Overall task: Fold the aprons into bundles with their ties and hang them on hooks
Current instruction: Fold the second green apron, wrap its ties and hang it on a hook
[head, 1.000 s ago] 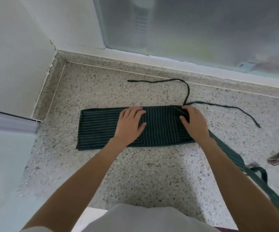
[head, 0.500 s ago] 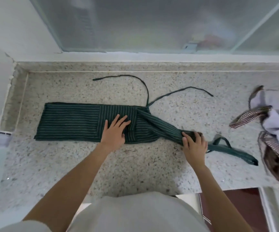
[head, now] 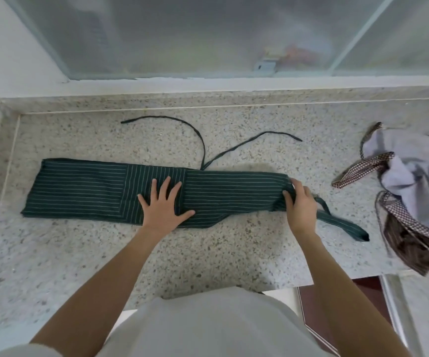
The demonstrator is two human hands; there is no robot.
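Apron point(head: 84, 189), dark green, pinstriped, lies flat, folded into a long band.

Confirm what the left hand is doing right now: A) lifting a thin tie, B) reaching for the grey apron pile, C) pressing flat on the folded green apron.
C: the left hand lies palm-down, fingers spread, on the middle of the folded green apron.

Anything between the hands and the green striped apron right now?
Nothing visible. The left hand lies flat on the apron near its middle, and the right hand grips its right end. The ties trail clear behind. No hooks are in view.
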